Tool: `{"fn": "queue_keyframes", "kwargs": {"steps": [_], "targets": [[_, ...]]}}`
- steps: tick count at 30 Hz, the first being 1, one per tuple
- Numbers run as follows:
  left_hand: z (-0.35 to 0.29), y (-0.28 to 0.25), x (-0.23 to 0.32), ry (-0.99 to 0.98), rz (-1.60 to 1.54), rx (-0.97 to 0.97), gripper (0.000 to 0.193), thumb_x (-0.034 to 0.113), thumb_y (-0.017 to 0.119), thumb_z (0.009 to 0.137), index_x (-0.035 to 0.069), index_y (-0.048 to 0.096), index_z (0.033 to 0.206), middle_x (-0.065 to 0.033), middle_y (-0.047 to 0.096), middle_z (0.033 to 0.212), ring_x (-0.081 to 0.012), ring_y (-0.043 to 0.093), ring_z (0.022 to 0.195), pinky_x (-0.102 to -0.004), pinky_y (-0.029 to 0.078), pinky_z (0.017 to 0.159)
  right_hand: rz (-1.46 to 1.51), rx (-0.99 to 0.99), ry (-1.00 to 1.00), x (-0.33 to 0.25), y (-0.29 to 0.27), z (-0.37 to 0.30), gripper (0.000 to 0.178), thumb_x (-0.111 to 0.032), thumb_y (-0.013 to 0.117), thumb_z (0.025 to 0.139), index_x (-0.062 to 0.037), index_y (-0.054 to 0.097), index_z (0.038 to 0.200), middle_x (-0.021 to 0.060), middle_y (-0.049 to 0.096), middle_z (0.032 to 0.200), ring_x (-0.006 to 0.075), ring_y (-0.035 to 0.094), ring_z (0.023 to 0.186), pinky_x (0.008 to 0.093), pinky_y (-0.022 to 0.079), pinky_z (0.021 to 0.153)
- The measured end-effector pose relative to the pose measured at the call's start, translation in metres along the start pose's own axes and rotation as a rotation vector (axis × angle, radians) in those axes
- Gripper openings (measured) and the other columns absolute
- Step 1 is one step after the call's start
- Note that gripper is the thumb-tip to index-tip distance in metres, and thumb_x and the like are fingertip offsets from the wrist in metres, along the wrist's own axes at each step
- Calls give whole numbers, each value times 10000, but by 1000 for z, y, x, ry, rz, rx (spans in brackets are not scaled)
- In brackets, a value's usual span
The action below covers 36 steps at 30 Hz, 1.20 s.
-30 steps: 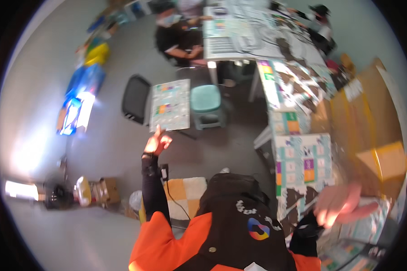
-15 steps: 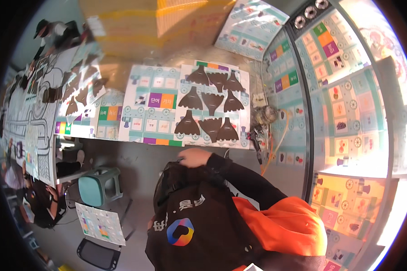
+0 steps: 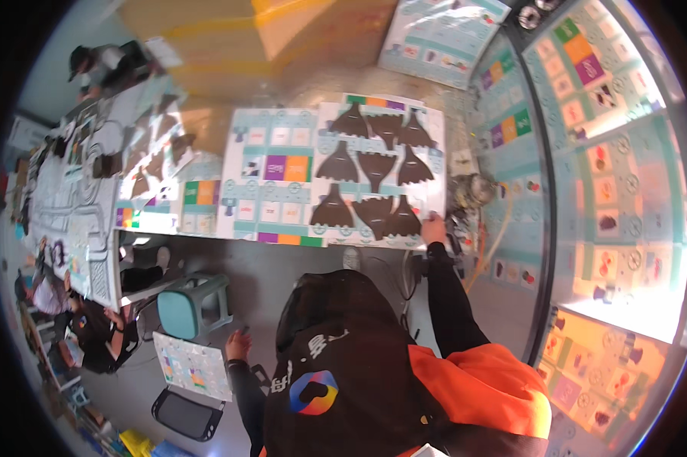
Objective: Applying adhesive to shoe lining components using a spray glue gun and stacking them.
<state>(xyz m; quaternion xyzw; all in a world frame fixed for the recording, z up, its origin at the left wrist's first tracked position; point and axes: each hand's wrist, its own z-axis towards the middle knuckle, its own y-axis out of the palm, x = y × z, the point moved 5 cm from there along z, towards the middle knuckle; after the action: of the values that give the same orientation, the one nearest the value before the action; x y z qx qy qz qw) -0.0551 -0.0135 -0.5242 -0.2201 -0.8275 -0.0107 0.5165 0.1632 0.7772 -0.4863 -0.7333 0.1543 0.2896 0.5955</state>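
My right hand [image 3: 433, 228] is at the front right corner of the table, against the edge of the printed sheet [image 3: 432, 171]. Its fingers are too small and blurred to show a grip. Several dark brown fan-shaped pieces [image 3: 375, 169] with scalloped edges lie in rows on that sheet, the nearest one [image 3: 402, 220] just left of this hand. My left hand [image 3: 238, 345] hangs low at my left side, away from the table, near a chair. Its fingers are bent, with a small dark spot at the tips; whether it holds anything is unclear.
A green stool [image 3: 182, 312] and a black chair [image 3: 187, 415] with a printed sheet [image 3: 191, 367] stand at left. Cables [image 3: 498, 228] and a metal device [image 3: 473, 190] are right of the table. Other people [image 3: 96, 335] sit at far left. Printed panels [image 3: 618, 221] line the right wall.
My right hand has moved from in front of my body right to the table corner. My left hand has come into view at lower left. The view has shifted slightly.
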Motion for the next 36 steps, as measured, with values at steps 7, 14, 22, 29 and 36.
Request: {"fn": "queue_keyframes", "kwargs": {"steps": [7,14,22,29,36], "targets": [[-59,54,-4,-162,664,-263,309,317,542,1002,69,603,1177,-176,729,1041,-259,720,817,-391,589,667,-941,-572,-464,29,68,68,486,-488,497,960,-78,710,1109,209,720,979,359,699,947,541,549,781],[-113,107,-32,-661,-539,12,365,285,595,973,54,580,1255,-182,726,1078,-309,725,803,-386,562,601,497,-442,80,101,44,113,327,-221,625,901,70,663,1046,159,682,946,238,622,886,374,481,844],[-130,115,-18,-806,-279,189,391,300,565,988,49,581,1288,-159,745,1009,-253,721,786,-333,562,619,882,-622,15,45,13,74,494,20,509,973,19,421,1460,117,584,1341,221,578,1194,346,429,1033],[-106,116,-3,-770,-214,157,387,313,558,990,49,589,1270,-145,745,986,-236,722,784,-334,567,634,1019,-552,131,18,-6,38,525,-13,548,983,18,397,1484,134,552,1385,230,544,1236,347,405,1068],[-48,71,-23,-728,-236,49,381,323,557,992,51,589,1256,-142,746,965,-252,723,757,-340,554,605,1012,-577,42,-56,-25,-25,551,-11,572,967,13,392,1486,123,575,1365,209,560,1214,346,415,1057]]}}
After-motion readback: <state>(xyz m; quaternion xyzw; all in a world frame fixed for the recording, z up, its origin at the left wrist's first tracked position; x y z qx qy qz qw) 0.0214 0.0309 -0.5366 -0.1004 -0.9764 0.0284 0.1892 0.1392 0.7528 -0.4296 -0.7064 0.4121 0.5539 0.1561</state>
